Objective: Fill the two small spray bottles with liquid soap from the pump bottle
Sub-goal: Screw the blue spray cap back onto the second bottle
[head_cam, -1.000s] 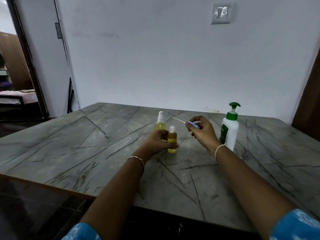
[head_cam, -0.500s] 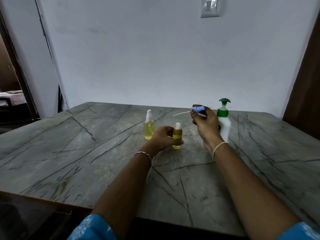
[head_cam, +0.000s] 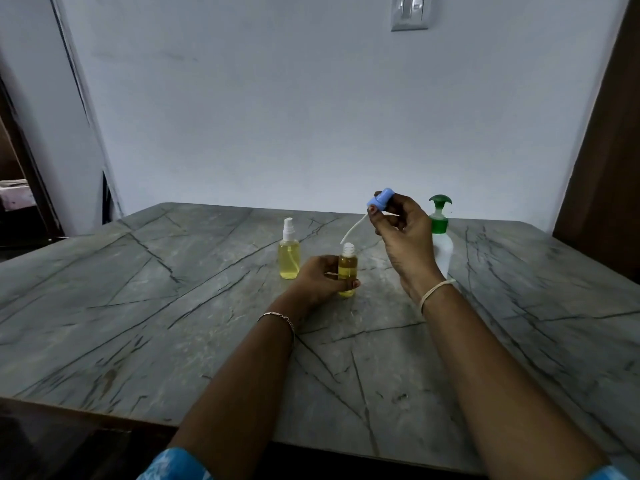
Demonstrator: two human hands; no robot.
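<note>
Standing leftmost on the desk [head_cam: 138, 306], the capped spray bottle [head_cam: 289, 259] sits just left of the uncapped spray bottle [head_cam: 347, 270]. Your left hand [head_cam: 317, 280] has its grip curled round that bottle's upright body. Up-right of its mouth, your right hand [head_cam: 403, 237] pinches the blue spray head [head_cam: 380, 199]; the dip tube [head_cam: 353, 229] slants down-left, tip just beside the mouth. The pump bottle [head_cam: 441, 244] stands farther right.

The right hand [head_cam: 405, 244] hides part of the pump bottle [head_cam: 445, 249]'s white body.
</note>
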